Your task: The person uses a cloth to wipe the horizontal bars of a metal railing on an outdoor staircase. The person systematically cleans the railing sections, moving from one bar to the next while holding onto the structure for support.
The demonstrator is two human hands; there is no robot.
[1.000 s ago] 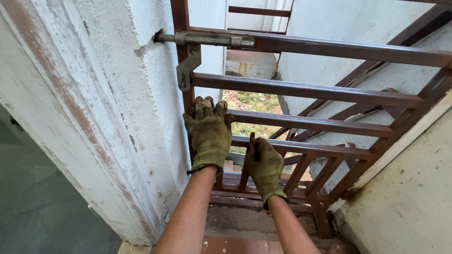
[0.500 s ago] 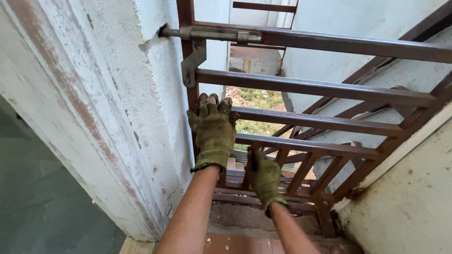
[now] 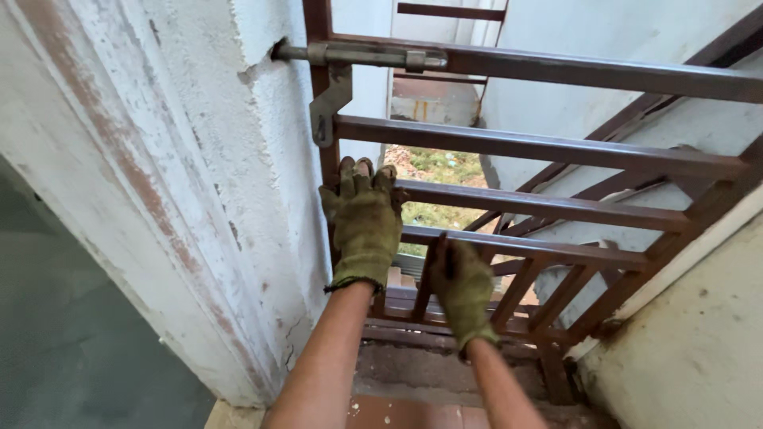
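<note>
**A:** Both arms are up at the brown-painted metal grille gate [image 3: 556, 206], and both hands wear worn olive-green fabric gloves. What's the left hand doing?

**B:** The left hand [image 3: 364, 222] lies flat against the gate's upright edge bar, fingers together and pointing up, the tips reaching a horizontal rail. Whether the fingers curl round any metal, I cannot tell; it looks like a pressed palm, not a clamp.

**A:** And the right hand?

**B:** The right hand [image 3: 461, 282] sits lower and just to the right of the left one, well down the grille. Its fingers are wrapped round a slanting brown bar, closed on it, with the thumb side toward us.

**A:** Above the left hand?

**B:** Straight above its fingertips hangs a grey metal hasp plate [image 3: 326, 107], fixed to the gate's upright. Higher still, a grey steel sliding bolt [image 3: 358, 54] runs along the top rail, its tip pushed into a hole in the chipped white plastered wall [image 3: 183, 175].

**A:** So that wall is on the left hand's outer side.

**B:** Right, just beside the glove, with streaks of reddish stain. Beyond the bars there's green ground far below. Under both forearms lies a reddish tiled threshold [image 3: 397, 413], and to the right of the right hand a pale cream wall [image 3: 699, 342] meets the gate's lower corner.
</note>
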